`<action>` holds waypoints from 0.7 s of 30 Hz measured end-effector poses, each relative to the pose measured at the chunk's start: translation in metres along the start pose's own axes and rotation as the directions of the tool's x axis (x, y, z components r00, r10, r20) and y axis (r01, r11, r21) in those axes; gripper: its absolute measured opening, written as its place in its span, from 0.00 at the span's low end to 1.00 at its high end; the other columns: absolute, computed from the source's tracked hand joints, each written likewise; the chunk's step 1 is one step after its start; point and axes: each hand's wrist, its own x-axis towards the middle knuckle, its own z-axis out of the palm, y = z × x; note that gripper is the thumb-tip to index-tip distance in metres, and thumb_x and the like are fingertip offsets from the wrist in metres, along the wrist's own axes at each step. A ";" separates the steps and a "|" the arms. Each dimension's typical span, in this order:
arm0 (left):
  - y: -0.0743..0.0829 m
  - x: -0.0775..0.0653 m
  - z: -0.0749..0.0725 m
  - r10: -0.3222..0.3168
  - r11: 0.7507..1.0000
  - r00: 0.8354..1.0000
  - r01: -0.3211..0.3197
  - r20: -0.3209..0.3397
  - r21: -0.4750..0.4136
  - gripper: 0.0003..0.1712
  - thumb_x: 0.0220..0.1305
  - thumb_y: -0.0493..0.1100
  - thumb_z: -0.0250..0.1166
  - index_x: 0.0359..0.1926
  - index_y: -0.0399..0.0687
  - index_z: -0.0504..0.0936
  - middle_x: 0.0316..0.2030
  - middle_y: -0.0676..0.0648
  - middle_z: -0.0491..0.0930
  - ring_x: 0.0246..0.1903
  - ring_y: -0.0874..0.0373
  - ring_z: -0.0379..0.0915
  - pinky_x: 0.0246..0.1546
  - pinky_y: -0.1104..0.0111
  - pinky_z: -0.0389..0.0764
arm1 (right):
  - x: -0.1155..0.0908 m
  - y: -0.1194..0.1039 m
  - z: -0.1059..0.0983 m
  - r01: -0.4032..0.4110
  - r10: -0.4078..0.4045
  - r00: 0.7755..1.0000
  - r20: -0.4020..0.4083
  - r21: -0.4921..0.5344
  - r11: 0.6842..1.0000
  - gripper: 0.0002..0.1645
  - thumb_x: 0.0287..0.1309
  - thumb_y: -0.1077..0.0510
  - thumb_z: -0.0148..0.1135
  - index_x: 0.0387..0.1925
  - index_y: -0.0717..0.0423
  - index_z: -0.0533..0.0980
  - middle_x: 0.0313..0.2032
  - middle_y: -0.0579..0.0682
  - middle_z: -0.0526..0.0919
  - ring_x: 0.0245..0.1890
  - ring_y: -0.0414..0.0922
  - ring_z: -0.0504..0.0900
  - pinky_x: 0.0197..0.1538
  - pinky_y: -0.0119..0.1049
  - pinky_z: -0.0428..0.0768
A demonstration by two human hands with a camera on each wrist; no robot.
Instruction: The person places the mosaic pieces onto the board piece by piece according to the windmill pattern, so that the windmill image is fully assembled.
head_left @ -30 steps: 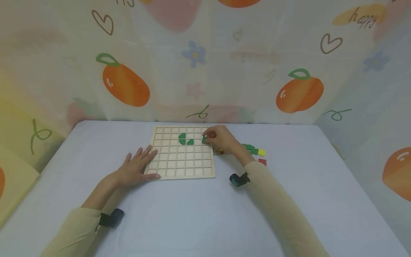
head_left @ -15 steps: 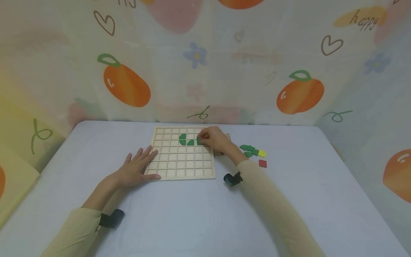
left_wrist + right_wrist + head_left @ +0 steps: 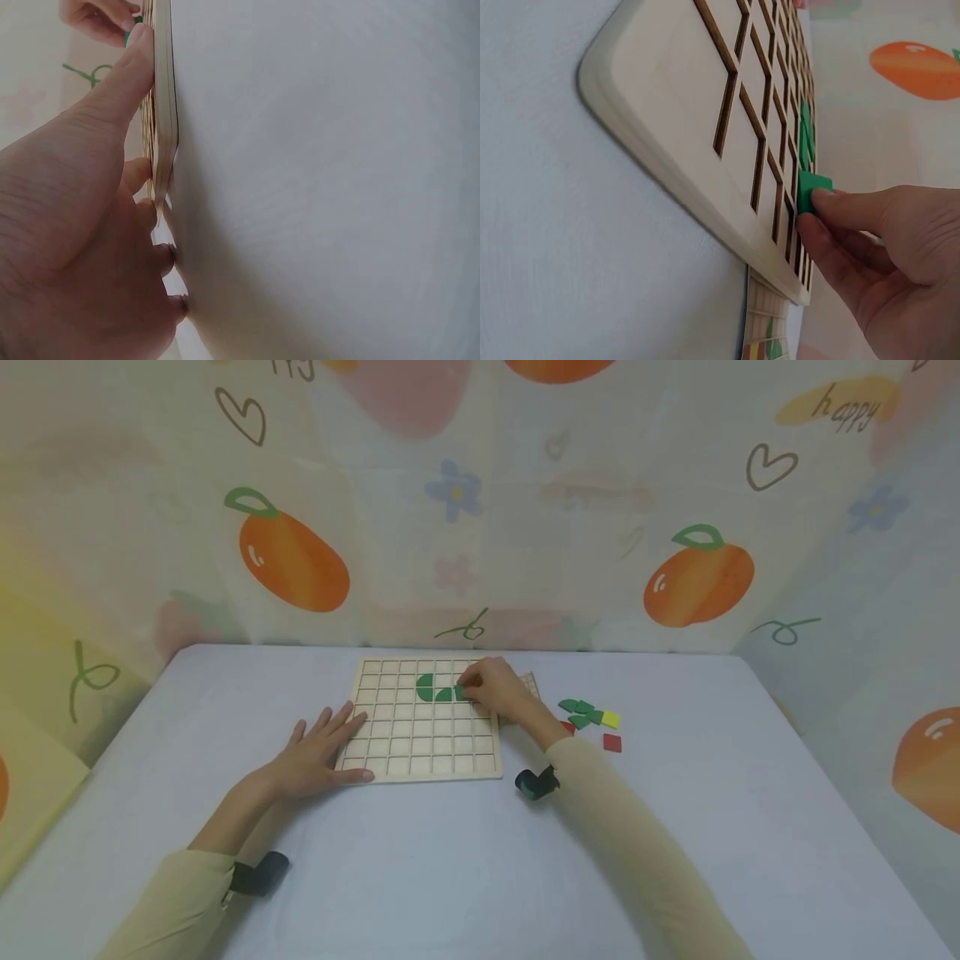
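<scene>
The right hand (image 3: 498,685), at the upper centre of the head view, pinches one green tile (image 3: 460,692) between thumb and fingers, the gap between them only as wide as the tile. The tile is at the upper right part of the gridded board (image 3: 422,739); whether it sits in a cell cannot be told. The left hand (image 3: 311,756), left of centre, is spread with fingers apart and grips nothing; its thumb and fingertips touch the board's left side.

There is one board, with three green pieces (image 3: 443,694) lying in its upper middle cells. One patterned card (image 3: 531,682) shows at its right edge. Right of centre on the white surface (image 3: 420,868) lie four countable green tiles (image 3: 584,707), one yellow tile (image 3: 611,720) and two red tiles (image 3: 612,742), one partly behind the right arm.
</scene>
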 end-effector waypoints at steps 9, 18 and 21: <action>0.000 -0.001 0.001 0.006 1.000 1.000 -0.006 -0.015 -0.010 0.57 0.56 0.66 0.67 0.76 0.41 0.53 0.76 0.33 0.42 0.73 0.29 0.31 0.65 0.33 0.29 | 0.000 -0.007 0.005 -0.030 0.030 1.000 -0.001 -0.029 0.999 0.14 0.63 0.63 0.63 0.49 0.62 0.82 0.48 0.55 0.85 0.49 0.47 0.82 0.52 0.35 0.80; 0.002 -0.001 -0.002 -0.002 1.000 1.000 0.002 0.006 -0.008 0.58 0.56 0.68 0.65 0.76 0.41 0.52 0.76 0.34 0.41 0.73 0.30 0.29 0.65 0.33 0.30 | -0.001 -0.009 0.007 -0.044 0.044 0.999 -0.002 -0.065 0.997 0.14 0.65 0.63 0.61 0.50 0.61 0.81 0.49 0.54 0.84 0.51 0.48 0.82 0.55 0.36 0.79; 0.003 -0.002 -0.003 -0.002 1.000 1.000 0.002 0.009 -0.012 0.58 0.57 0.67 0.66 0.76 0.40 0.52 0.76 0.33 0.41 0.73 0.29 0.30 0.65 0.33 0.30 | -0.002 -0.008 0.008 -0.038 0.038 0.999 0.003 -0.061 0.997 0.14 0.65 0.63 0.61 0.51 0.61 0.81 0.49 0.55 0.84 0.51 0.48 0.81 0.55 0.37 0.79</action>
